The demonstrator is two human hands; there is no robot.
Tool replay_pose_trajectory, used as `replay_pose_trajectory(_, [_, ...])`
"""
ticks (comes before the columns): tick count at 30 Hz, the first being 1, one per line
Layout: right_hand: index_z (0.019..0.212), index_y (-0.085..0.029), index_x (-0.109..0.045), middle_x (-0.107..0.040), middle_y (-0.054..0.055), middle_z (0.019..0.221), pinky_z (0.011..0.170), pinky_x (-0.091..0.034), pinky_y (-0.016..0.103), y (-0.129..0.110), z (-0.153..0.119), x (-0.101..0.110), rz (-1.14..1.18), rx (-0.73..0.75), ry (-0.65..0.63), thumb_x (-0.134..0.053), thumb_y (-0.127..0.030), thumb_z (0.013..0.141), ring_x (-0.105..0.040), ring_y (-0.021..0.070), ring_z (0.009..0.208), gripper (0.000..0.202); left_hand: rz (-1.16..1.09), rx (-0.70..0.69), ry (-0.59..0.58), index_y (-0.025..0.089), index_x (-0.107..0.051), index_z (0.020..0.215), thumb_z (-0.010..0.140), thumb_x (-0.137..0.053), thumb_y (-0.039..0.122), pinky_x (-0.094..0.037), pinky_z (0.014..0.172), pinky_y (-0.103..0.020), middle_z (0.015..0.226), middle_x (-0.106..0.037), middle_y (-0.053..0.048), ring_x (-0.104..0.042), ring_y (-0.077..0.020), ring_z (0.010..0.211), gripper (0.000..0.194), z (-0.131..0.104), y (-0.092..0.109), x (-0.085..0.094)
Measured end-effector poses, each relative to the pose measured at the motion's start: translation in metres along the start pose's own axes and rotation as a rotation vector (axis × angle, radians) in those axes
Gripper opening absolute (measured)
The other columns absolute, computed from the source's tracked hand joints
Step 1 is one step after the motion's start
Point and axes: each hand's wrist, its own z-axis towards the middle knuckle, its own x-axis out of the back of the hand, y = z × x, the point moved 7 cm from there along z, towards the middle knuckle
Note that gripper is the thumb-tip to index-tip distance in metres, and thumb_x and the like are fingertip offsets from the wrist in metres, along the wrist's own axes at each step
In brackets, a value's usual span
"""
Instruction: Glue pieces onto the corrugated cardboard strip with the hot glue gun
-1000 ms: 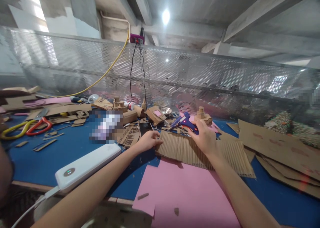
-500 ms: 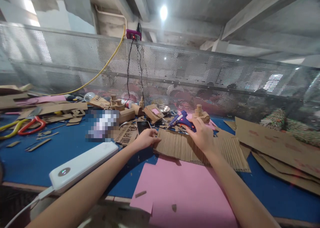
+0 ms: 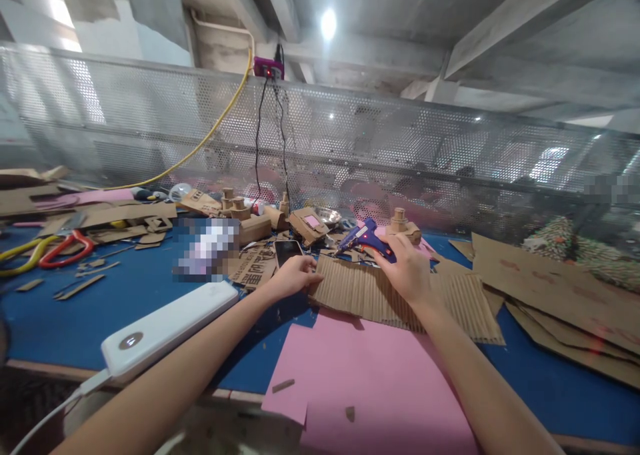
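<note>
My left hand [image 3: 296, 276] pinches the left end of a ribbed cardboard strip [image 3: 350, 287], which lies partly over pink paper [image 3: 375, 375]. My right hand [image 3: 406, 265] is closed round the handle of a blue glue gun [image 3: 367, 234] above the strip. The gun's nozzle points left, close to the strip's upper left edge. A dark-screened phone [image 3: 289, 250] lies just behind my left hand. Small cardboard scraps rest on the pink paper.
A white power bank [image 3: 170, 328] with a cable lies at left front. Red-handled scissors [image 3: 67, 248] are farther left among scraps. Flat cardboard sheets [image 3: 555, 282] lie at right. Cardboard models [image 3: 399, 223] stand before a perforated metal screen [image 3: 350, 148].
The camera view has shifted very slightly. Both hands keep their hold, and the glue gun's nozzle stays near the strip's upper left edge.
</note>
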Motion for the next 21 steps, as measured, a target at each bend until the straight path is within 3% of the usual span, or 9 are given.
replay_pose_trajectory(21, [0.094, -0.021, -0.055, -0.060, 0.003, 0.088, 0.056, -0.036, 0.024, 0.0018, 0.0000, -0.0017, 0.029, -0.034, -0.035, -0.048, -0.032, 0.076, -0.055, 0.0161, 0.076, 0.022, 0.012, 0.007, 0.007, 0.014, -0.053, 0.077, 0.064, -0.056, 0.038, -0.032, 0.042, -0.022, 0.048, -0.049, 0.004, -0.047, -0.0116, 0.042, 0.027, -0.0025, 0.0035, 0.0009])
